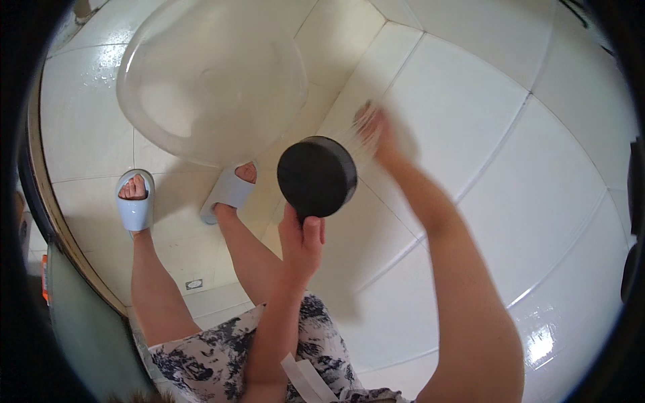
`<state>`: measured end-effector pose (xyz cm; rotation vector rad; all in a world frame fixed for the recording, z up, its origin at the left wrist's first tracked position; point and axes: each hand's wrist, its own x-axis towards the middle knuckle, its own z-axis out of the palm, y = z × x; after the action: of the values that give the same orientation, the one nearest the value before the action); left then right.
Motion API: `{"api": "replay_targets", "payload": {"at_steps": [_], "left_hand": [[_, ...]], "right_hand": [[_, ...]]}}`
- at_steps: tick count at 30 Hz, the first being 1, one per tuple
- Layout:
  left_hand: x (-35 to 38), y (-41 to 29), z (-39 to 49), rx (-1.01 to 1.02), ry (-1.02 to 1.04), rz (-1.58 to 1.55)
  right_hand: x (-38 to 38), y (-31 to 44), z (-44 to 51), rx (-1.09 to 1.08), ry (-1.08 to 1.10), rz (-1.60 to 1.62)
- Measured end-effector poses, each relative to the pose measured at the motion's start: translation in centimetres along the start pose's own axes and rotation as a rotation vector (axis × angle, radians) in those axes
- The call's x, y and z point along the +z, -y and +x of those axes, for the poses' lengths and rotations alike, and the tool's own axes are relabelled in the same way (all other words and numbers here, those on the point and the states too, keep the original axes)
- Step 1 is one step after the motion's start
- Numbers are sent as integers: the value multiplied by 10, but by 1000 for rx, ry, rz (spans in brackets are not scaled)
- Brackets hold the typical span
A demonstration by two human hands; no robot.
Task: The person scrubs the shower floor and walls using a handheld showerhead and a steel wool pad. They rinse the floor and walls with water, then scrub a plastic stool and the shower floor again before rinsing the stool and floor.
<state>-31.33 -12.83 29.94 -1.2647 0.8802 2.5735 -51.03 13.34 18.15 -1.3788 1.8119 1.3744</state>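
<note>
My left hand [301, 247] grips the handle of a black handheld shower head [317, 176], held up with its round back towards me. Thin jets of water leave its far side and run to the right. They strike my right hand [372, 128], which is up against the white tiled wall [463, 106]. That hand is blurred, and whether anything lies under its fingers cannot be made out. A large translucent round plastic basin [211, 143] is on the left, beyond the shower head.
Pale slide sandals [135, 214] are on my feet on the tiled floor [85, 131], which has wet patches at the upper left. A small floor drain [194, 284] lies between my legs. A frosted glass panel [88, 327] and a curved sill [55, 201] edge the left side.
</note>
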Motion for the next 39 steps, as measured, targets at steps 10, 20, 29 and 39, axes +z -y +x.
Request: {"api": "replay_targets", "payload": {"at_steps": [10, 20, 29, 39], "left_hand": [[10, -19, 3, -60, 31, 17], [14, -24, 9, -97, -17, -48], [14, -23, 19, -82, 11, 29], [17, -32, 32, -6, -59, 32]], "right_hand": [[16, -103, 97, 544, -36, 804], [30, -10, 77, 242, 66, 661], [20, -43, 127, 181, 180, 173], [15, 19, 85, 65, 122, 657]]}}
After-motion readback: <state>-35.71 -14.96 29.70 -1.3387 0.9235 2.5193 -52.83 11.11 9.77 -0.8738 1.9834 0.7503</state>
